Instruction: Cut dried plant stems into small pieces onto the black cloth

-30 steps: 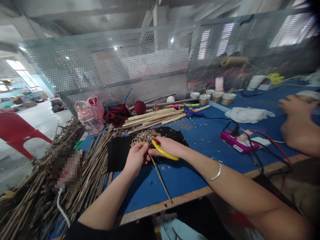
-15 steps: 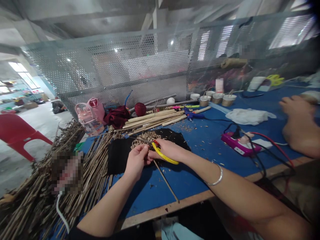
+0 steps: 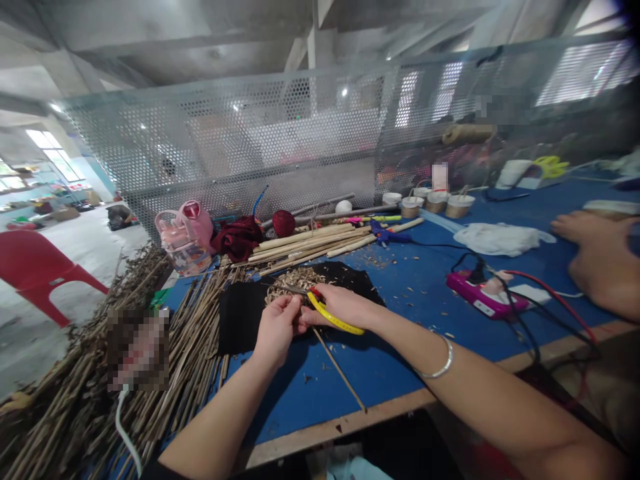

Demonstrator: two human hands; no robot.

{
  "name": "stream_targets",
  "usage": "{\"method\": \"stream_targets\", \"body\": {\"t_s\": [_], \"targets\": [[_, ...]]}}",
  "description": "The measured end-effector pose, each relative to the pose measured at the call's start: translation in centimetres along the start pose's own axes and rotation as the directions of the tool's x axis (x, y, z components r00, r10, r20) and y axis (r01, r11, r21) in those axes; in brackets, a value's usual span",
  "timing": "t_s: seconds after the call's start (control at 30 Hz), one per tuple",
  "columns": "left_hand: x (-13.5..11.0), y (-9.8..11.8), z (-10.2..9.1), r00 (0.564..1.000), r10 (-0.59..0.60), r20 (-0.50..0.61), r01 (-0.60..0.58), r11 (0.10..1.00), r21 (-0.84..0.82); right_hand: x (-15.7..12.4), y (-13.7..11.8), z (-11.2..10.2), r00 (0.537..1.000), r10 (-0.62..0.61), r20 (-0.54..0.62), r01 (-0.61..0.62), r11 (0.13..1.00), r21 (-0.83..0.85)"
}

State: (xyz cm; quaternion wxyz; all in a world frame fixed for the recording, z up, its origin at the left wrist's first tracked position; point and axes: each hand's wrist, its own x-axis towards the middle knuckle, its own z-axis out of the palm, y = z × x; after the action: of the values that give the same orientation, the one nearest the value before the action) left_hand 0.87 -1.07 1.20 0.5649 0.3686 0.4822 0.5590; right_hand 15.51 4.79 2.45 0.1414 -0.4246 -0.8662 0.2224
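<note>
My right hand (image 3: 333,307) is closed around yellow-handled scissors (image 3: 336,321), whose dark blades point left over a pile of short cut stem pieces (image 3: 289,279). Close beside it, the fingers of my left hand (image 3: 277,327) are pinched together on a thin dry stick (image 3: 343,373). This stick slants from under my hands down to the table's front edge. The two hands nearly touch, so its upper end is hidden. Beneath the cut pieces lies a black cloth (image 3: 240,317).
Long dry stalks (image 3: 185,353) heap up on the left. Pale wooden rods (image 3: 305,241), a blue glue gun (image 3: 387,233) and a pink bottle (image 3: 185,233) stand behind. To the right are a purple power strip (image 3: 485,295), cables and another person's arm (image 3: 600,260).
The whole view has shifted slightly, moving things a little down and right. My hands keep the same grip on scissors and stick. The other person's hand at right has moved slightly.
</note>
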Motion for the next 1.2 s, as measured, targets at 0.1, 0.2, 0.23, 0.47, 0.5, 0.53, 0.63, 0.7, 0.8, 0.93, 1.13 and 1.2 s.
{"method": "stream_targets", "body": {"t_s": [0.1, 0.2, 0.23, 0.47, 0.5, 0.53, 0.63, 0.7, 0.8, 0.93, 1.13, 1.2], "targets": [[-0.1, 0.1, 0.0, 1.000, 0.003, -0.003, -0.003, 1.000, 0.009, 0.0, 0.0, -0.1, 1.000, 0.021, 0.000, -0.021, 1.000, -0.005], [-0.1, 0.1, -0.1, 0.999, -0.028, 0.022, 0.028, 0.999, 0.037, 0.0, 0.1, -0.2, 1.000, 0.015, 0.016, -0.015, 1.000, -0.008], [-0.1, 0.1, -0.1, 0.999, -0.038, 0.030, 0.037, 0.998, 0.042, 0.0, 0.2, -0.2, 1.000, 0.008, 0.020, -0.008, 1.000, -0.006], [0.1, -0.1, -0.1, 1.000, -0.026, 0.015, 0.026, 0.999, 0.044, 0.1, 0.3, 0.1, 1.000, -0.004, 0.023, 0.004, 1.000, -0.003], [0.1, -0.1, -0.1, 1.000, -0.023, 0.009, 0.023, 0.999, 0.046, 0.2, 0.3, 0.1, 1.000, -0.008, 0.021, 0.009, 1.000, -0.008], [0.2, -0.1, -0.1, 1.000, -0.023, 0.004, 0.023, 0.999, 0.048, 0.2, 0.3, 0.1, 1.000, -0.014, 0.017, 0.014, 1.000, -0.014], [0.2, -0.2, -0.2, 1.000, -0.028, -0.001, 0.028, 0.999, 0.047, 0.2, 0.3, 0.3, 1.000, -0.009, -0.001, 0.009, 0.999, -0.043], [0.2, -0.2, -0.2, 0.999, -0.033, -0.001, 0.033, 0.998, 0.044, 0.3, 0.4, 0.5, 1.000, 0.007, -0.010, -0.008, 0.998, -0.068], [0.3, -0.4, -0.2, 0.999, -0.032, -0.021, 0.032, 0.999, 0.039, 0.4, 0.4, 0.9, 0.999, 0.034, -0.021, -0.037, 0.992, -0.117], [0.4, -0.6, -0.3, 0.999, -0.030, -0.030, 0.031, 0.999, 0.038, 0.5, 0.4, 1.1, 0.998, 0.057, -0.015, -0.058, 0.984, -0.169], [0.4, -0.4, -0.3, 0.998, -0.051, -0.036, 0.053, 0.996, 0.067, 0.6, 0.3, 0.9, 0.997, 0.079, 0.020, -0.075, 0.980, -0.182], [0.4, -0.3, -0.3, 0.998, -0.057, -0.037, 0.059, 0.996, 0.074, 0.6, 0.3, 0.8, 0.996, 0.082, 0.018, -0.078, 0.980, -0.183]]}}
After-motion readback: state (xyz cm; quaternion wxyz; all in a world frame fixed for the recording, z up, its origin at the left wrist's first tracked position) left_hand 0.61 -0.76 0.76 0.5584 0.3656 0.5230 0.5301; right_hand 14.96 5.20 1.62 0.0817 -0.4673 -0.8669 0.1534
